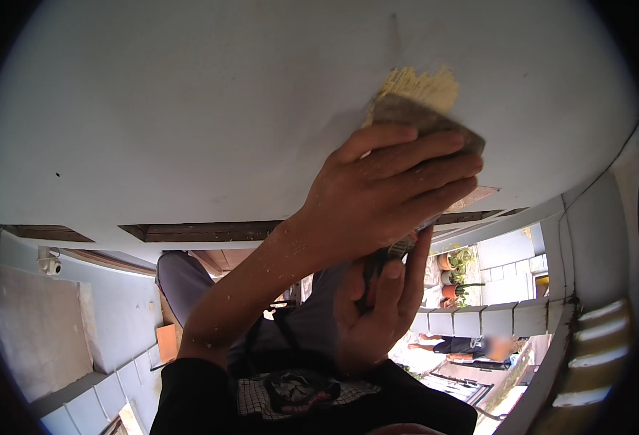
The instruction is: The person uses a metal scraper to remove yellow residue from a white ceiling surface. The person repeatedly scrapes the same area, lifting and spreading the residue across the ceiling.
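Observation:
A grey-brown flat plate (pixel 428 117), perhaps a scraper blade or sanding block, lies against a large off-white surface (pixel 216 109). Its far edge borders a rough yellowish patch (pixel 423 84). My left hand (pixel 384 176) lies over the plate, four fingers side by side across it; the thumb is hidden. Below it, my right hand (pixel 379 312) is wrapped around a dark object (pixel 401 247) with a bit of red, mostly hidden by both hands. I cannot tell whether that object joins the plate. Light specks dot my left forearm.
Long recessed openings (pixel 211 231) run along the surface's edge. A white camera (pixel 53 265) is mounted at left. Potted plants (pixel 450 277) stand at right, beyond a tiled ledge (pixel 466 321). Another person (pixel 461 346) is farther off at lower right. A dark cable (pixel 605 176) runs along the right.

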`<state>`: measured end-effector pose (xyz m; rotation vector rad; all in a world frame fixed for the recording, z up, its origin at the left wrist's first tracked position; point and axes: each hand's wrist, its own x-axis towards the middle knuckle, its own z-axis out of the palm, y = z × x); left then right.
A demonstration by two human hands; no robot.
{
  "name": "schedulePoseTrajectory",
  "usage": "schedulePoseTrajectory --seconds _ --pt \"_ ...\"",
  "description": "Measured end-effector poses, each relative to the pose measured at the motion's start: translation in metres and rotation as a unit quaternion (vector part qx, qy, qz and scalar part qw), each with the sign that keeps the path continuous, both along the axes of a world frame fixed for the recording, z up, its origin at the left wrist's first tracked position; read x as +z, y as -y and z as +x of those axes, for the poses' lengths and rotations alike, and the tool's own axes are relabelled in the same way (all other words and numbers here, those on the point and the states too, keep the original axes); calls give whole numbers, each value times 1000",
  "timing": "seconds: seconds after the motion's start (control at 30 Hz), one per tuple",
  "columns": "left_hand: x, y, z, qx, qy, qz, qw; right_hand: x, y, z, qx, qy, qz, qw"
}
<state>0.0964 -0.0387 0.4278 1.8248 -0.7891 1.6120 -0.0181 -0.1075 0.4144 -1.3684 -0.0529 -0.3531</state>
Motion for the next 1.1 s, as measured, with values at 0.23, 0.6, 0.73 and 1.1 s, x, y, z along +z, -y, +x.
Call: schedulePoseTrajectory --seconds 0.23,0.6,0.73,1.1 --pt "12 1 1 -13 -3 -11 1000 8 4 1 64 29 40 997" --pt "17 2 -3 17 18 -2 1000 0 -2 4 -8 29 16 999" --pt "26 6 -3 -35 -8 -28 999 13 4 0 -10 47 39 998" --pt "6 6 5 17 3 18 1000 -3 14 10 40 21 17 999"
